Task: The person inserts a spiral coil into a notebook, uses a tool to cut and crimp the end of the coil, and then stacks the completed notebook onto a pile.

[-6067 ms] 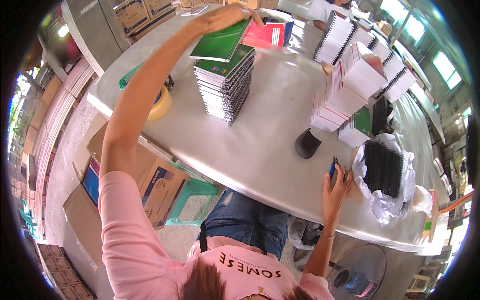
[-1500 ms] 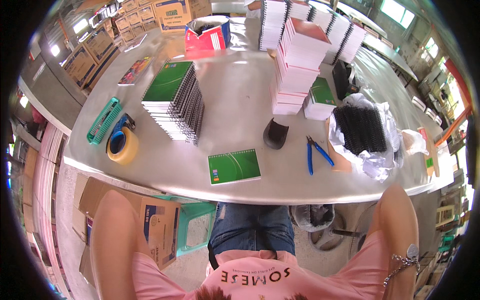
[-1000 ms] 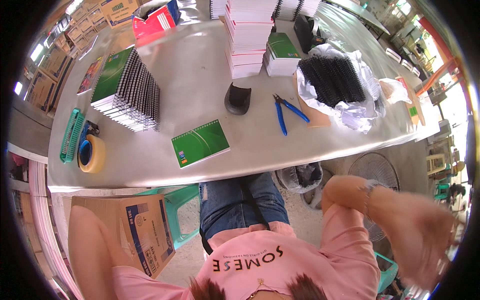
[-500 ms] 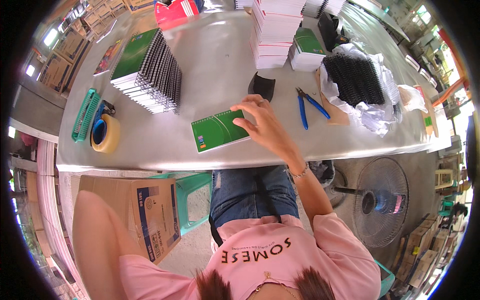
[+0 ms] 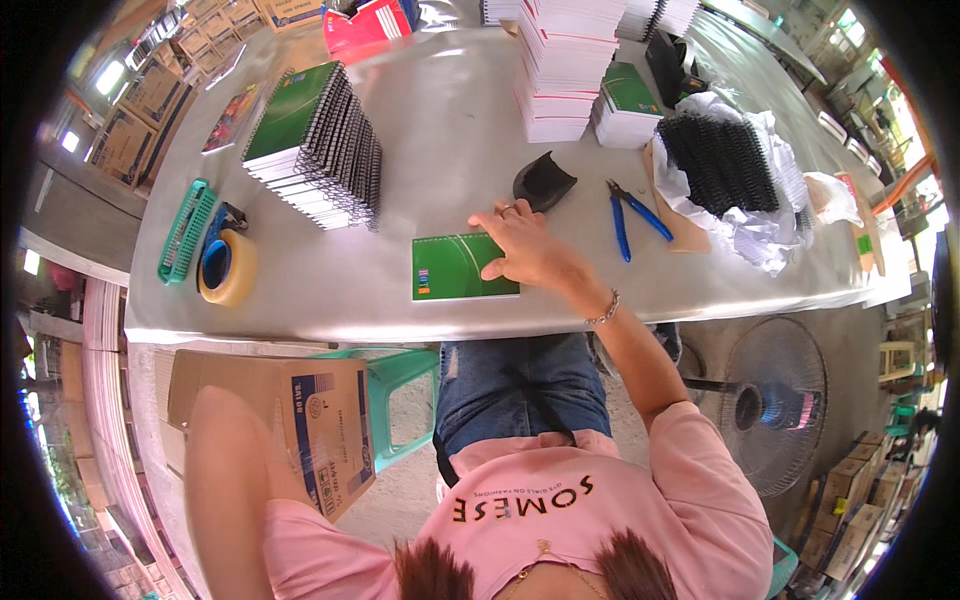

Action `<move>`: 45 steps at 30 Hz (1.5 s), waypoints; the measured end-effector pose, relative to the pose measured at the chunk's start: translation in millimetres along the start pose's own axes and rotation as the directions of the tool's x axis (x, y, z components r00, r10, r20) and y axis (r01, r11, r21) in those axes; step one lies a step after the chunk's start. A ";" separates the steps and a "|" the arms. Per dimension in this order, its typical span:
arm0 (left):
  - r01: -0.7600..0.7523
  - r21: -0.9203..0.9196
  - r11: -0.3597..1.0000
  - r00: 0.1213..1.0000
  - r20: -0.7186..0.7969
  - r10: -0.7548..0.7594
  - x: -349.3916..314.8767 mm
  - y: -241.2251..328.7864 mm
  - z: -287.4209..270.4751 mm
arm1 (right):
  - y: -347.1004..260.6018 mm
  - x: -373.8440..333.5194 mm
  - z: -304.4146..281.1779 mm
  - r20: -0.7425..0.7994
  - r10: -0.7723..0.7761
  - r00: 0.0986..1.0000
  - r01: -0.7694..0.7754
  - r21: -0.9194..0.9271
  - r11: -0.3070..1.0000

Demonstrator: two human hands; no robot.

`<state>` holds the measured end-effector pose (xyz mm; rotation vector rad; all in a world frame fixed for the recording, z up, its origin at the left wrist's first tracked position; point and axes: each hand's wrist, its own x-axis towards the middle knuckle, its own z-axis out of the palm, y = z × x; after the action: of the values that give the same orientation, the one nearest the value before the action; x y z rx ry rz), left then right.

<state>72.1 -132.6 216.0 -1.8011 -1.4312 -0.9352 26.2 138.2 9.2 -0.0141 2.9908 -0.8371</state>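
A green-covered notebook (image 5: pixel 440 270) lies near the table's front edge, with a row of holes along its far edge. My right hand (image 5: pixel 525 245) rests over its right end, thumb on the cover and fingers apart near the far edge. Just beyond those fingers is a black curved piece (image 5: pixel 545 182). To the right lie blue-handled wire cutters (image 5: pixel 638 215), jaws pointing away from me. Black wire coils (image 5: pixel 720 165) sit in crumpled white paper farther right. My left arm (image 5: pixel 230 480) is bent at the lower left, and its hand is out of view.
At the left stands a stack of wire-bound notebooks (image 5: pixel 315 150), with a roll of tape (image 5: pixel 232 268) and a green basket (image 5: pixel 184 232) nearby. Tall stacks of white pages (image 5: pixel 565 80) rise at the back. A fan (image 5: pixel 770 405) and cardboard box (image 5: pixel 330 425) stand below the table.
The notebook has turned from tilted to nearly square with the table edge, my right hand over it. The black curved piece has turned. The whole view has shifted slightly.
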 end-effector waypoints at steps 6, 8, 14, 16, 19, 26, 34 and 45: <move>0.049 -0.048 0.998 0.991 0.123 -0.042 2.1 -1.0 -3.7 | 5.9 3.5 -10.6 0.114 -0.015 0.993 0.007 0.073 0.997; 0.068 -0.087 0.994 0.978 0.202 -0.049 0.8 -3.2 -5.8 | -0.3 -5.8 -11.9 0.025 -0.091 0.995 0.089 0.072 0.993; 0.312 -0.318 0.895 0.724 0.689 -0.007 -19.6 -31.2 -2.1 | -7.7 -21.9 -1.3 -0.105 -0.097 0.990 0.128 0.346 0.930; 0.579 -0.190 0.793 0.647 0.699 -0.305 -39.6 -51.7 38.2 | -10.4 -30.4 -13.1 -0.119 -0.047 0.992 0.092 0.407 0.909; 0.804 -0.004 0.595 0.580 0.232 -0.781 -71.6 -63.8 124.9 | -22.2 -43.3 -31.0 -0.222 -0.070 0.973 0.141 0.321 0.936; 0.853 -0.101 0.513 0.523 0.186 -0.832 -119.0 -71.1 183.5 | -1.6 -54.3 -22.7 -0.387 -0.066 0.920 0.223 0.376 0.900; 0.817 0.054 0.573 0.573 0.025 -0.819 -91.3 -61.8 201.2 | 9.2 -66.3 31.3 -0.458 0.284 0.842 0.121 0.674 0.728; 0.864 0.101 0.494 0.498 -0.016 -0.867 -98.2 -58.6 215.9 | 98.7 -41.6 -107.2 -0.776 -0.080 0.625 0.093 -0.027 0.995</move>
<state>29.4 7.7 20.6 -0.9077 -2.4436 -1.2575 63.8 279.0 50.9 0.2884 3.8209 -1.1074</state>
